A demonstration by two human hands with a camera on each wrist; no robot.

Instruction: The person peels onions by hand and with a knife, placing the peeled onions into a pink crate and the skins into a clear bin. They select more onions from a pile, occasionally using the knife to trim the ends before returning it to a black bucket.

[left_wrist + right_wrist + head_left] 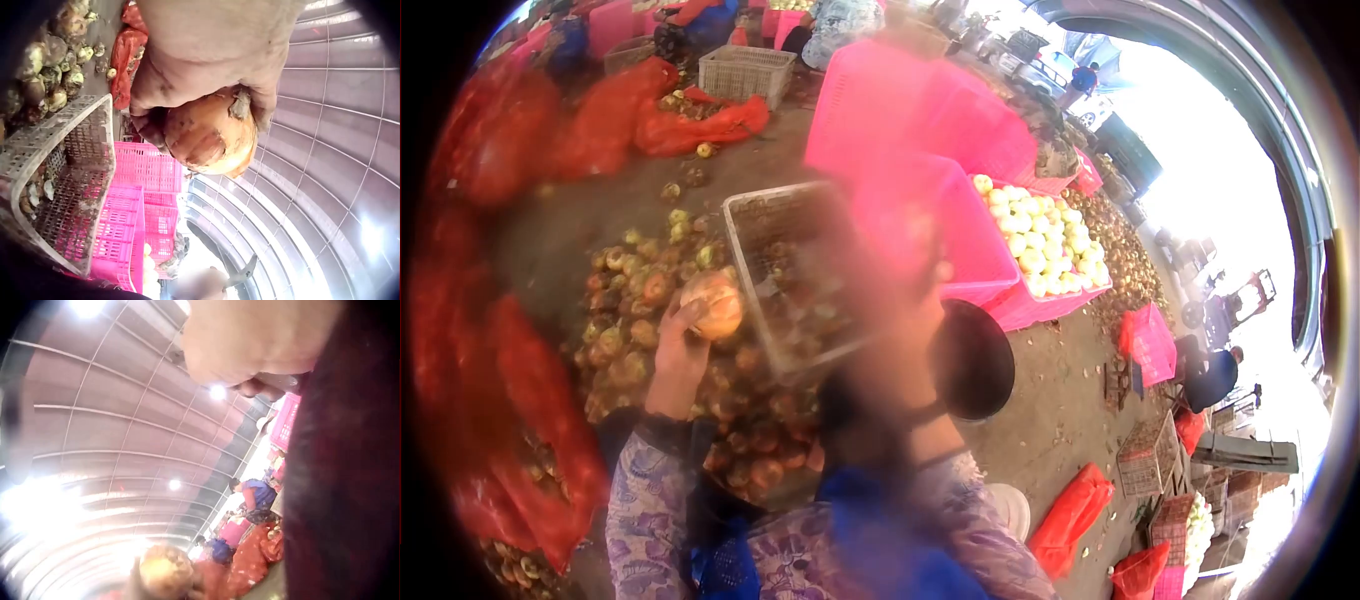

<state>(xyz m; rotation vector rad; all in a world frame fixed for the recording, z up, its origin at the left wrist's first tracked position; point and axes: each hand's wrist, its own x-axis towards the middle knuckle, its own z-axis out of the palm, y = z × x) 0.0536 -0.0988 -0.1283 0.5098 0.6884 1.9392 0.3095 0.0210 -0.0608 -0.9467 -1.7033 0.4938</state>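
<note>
My left hand (683, 345) grips a brown-skinned onion (713, 304) with thumb and fingers round it, above a heap of unpeeled onions (625, 350). The left wrist view shows the onion (212, 134) close up, its dry stem end beside the fingers. My right hand (256, 340) is raised and blurred in the head view. Its curled fingers hold a small knife, whose blade (244, 272) sticks out beside the blurred hand in the left wrist view. Between the hands stands a dirty pale plastic crate (750, 290) with scraps inside.
Pink crates (970, 240) stand ahead to the right, one filled with peeled white onions (1045, 235). Red mesh sacks (530, 420) lie on the left, another red sack (1072, 520) at lower right. A round black object (977, 360) is beside my right arm. People work farther back.
</note>
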